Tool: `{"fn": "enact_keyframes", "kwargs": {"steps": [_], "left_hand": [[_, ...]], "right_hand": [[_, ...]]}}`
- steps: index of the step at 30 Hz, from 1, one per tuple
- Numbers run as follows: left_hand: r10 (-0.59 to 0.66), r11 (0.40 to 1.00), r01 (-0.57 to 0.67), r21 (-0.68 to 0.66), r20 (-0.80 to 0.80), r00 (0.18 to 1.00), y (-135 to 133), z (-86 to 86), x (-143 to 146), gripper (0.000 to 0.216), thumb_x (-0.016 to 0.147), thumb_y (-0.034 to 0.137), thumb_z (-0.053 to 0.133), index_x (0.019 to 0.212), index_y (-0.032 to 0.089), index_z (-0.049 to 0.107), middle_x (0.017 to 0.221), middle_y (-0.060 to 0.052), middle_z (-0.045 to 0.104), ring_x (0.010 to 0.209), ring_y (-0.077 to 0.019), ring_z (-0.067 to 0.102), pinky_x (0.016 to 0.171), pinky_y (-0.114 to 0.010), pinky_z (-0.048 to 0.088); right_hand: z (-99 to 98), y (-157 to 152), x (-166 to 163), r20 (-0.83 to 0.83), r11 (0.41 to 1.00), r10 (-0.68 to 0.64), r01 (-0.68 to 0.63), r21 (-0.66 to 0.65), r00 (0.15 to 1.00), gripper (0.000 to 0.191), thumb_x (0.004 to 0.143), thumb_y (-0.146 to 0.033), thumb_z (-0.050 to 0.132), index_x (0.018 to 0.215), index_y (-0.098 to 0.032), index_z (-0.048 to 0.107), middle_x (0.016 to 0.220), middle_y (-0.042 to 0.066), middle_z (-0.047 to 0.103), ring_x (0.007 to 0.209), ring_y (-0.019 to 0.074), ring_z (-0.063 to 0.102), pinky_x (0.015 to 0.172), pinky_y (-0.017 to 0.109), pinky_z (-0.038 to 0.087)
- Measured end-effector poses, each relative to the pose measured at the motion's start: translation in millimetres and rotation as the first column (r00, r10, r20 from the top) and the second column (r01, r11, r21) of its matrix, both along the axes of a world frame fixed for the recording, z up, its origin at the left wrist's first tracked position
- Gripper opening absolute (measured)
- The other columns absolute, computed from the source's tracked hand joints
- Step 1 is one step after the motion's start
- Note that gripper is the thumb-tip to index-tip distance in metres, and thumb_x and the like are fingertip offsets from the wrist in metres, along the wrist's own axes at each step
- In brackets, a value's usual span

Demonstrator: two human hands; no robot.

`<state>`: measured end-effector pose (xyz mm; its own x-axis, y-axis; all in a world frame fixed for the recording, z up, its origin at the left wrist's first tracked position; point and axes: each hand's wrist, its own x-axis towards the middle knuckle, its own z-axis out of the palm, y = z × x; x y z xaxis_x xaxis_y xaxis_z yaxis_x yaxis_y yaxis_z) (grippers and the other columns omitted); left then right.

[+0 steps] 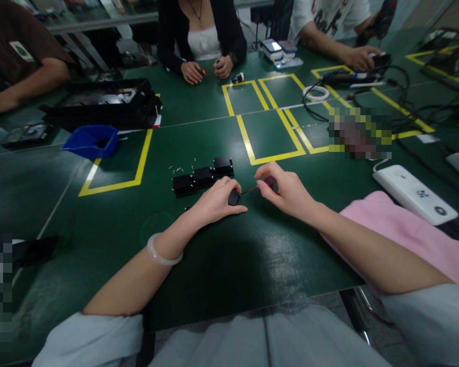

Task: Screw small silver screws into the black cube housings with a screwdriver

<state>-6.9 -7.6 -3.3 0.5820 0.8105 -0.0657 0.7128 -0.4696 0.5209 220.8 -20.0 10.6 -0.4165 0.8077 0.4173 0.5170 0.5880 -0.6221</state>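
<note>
My left hand (220, 201) is closed around a small black block (234, 197). In my right hand (286, 189) is a screwdriver (269, 181) with a dark purplish handle, pinched between the fingers. Its thin shaft points left, and the tip meets the block's right side; the exact contact is too small to make out. Beyond my left hand stand three black blocks in a slanting row: a left one (182, 184), a middle one (203, 176) and a right one (223, 166). Several tiny screws (178, 169) lie scattered behind them.
A blue bin (92, 141) and black trays (103, 102) stand at the left. To the right are a white power strip (415, 193), a pink cloth (382, 214) and tangled black cables (405, 97). Yellow tape (279, 157) marks the green table. Co-workers sit across it.
</note>
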Motion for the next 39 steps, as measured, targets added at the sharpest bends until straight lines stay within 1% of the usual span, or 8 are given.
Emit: {"fn": "enact_keyframes", "kwargs": {"steps": [6,11,15,21,25,30,34,39], "left_hand": [[0.001,1.000,-0.001,-0.028,0.008,1.000,-1.4,3.4,1.3,0.042,0.081,0.051,0.071,0.105,0.021,0.056,0.113,-0.008,0.054,0.108,-0.0279,0.055,0.087,-0.040,0.047],[-0.018,0.999,0.019,-0.039,0.016,1.000,-2.3,7.2,1.3,0.039,0.081,0.044,0.071,0.107,0.022,0.054,0.115,-0.008,0.053,0.111,-0.0276,0.054,0.095,-0.042,0.047],[-0.024,0.998,0.024,-0.058,0.009,1.000,-3.0,9.8,0.4,0.038,0.081,0.039,0.070,0.110,0.022,0.053,0.116,-0.008,0.053,0.113,-0.0273,0.054,0.097,-0.042,0.046],[-0.017,0.999,0.016,-0.047,-0.018,1.000,-4.7,9.4,1.1,0.037,0.084,0.046,0.068,0.110,0.023,0.056,0.117,-0.008,0.053,0.111,-0.0283,0.054,0.094,-0.043,0.047],[0.007,0.999,-0.009,-0.050,-0.028,1.000,-5.7,8.5,2.3,0.038,0.085,0.051,0.067,0.108,0.023,0.057,0.117,-0.009,0.054,0.111,-0.0287,0.054,0.093,-0.043,0.048],[0.026,0.999,-0.027,-0.030,-0.027,0.999,-6.6,8.2,4.0,0.039,0.087,0.055,0.062,0.108,0.023,0.057,0.116,-0.008,0.055,0.112,-0.0293,0.055,0.093,-0.044,0.049],[0.047,0.998,-0.048,-0.028,-0.030,0.998,-8.0,9.7,5.5,0.035,0.092,0.053,0.053,0.108,0.021,0.058,0.117,-0.009,0.055,0.110,-0.0286,0.057,0.094,-0.044,0.049],[0.047,0.999,-0.048,-0.013,-0.033,0.998,-8.4,10.0,5.6,0.035,0.093,0.051,0.052,0.107,0.020,0.058,0.116,-0.010,0.055,0.110,-0.0282,0.057,0.096,-0.045,0.049]], "right_hand": [[0.7,-0.3,1.0,0.081,0.999,0.005,-0.008,0.040,0.997,0.016,0.097,-0.035,0.049,0.096,-0.020,0.055,0.077,0.002,0.063,0.065,0.0153,0.058,0.062,0.026,0.041],[-0.5,-0.4,0.7,0.054,0.999,-0.002,-0.001,0.052,0.999,0.013,0.097,-0.029,0.048,0.101,-0.020,0.056,0.079,0.002,0.064,0.068,0.0156,0.059,0.064,0.026,0.042],[0.0,-0.2,1.0,0.047,0.999,0.000,-0.003,0.054,0.999,0.013,0.098,-0.031,0.048,0.099,-0.021,0.056,0.078,0.002,0.064,0.068,0.0154,0.059,0.064,0.026,0.041],[1.5,0.5,1.6,0.049,0.999,0.006,-0.008,0.037,0.999,0.016,0.098,-0.035,0.049,0.096,-0.021,0.055,0.075,0.002,0.063,0.064,0.0148,0.059,0.061,0.025,0.041],[0.6,0.1,0.7,0.043,0.999,-0.010,0.008,0.047,0.999,0.012,0.097,-0.029,0.047,0.101,-0.020,0.055,0.080,0.003,0.065,0.068,0.0162,0.062,0.064,0.027,0.043],[-0.5,0.2,-0.6,0.039,0.998,-0.020,0.018,0.053,0.999,0.015,0.095,-0.027,0.047,0.106,-0.020,0.054,0.083,0.004,0.066,0.070,0.0172,0.063,0.065,0.028,0.044],[-0.1,1.0,-0.3,0.033,0.998,-0.020,0.018,0.055,0.999,0.014,0.095,-0.028,0.048,0.104,-0.019,0.054,0.084,0.005,0.066,0.070,0.0172,0.063,0.064,0.028,0.044],[0.2,1.9,0.6,0.027,1.000,-0.002,0.002,0.014,1.000,0.015,0.097,-0.033,0.048,0.100,-0.019,0.054,0.082,0.004,0.066,0.069,0.0167,0.064,0.065,0.027,0.045]]}}
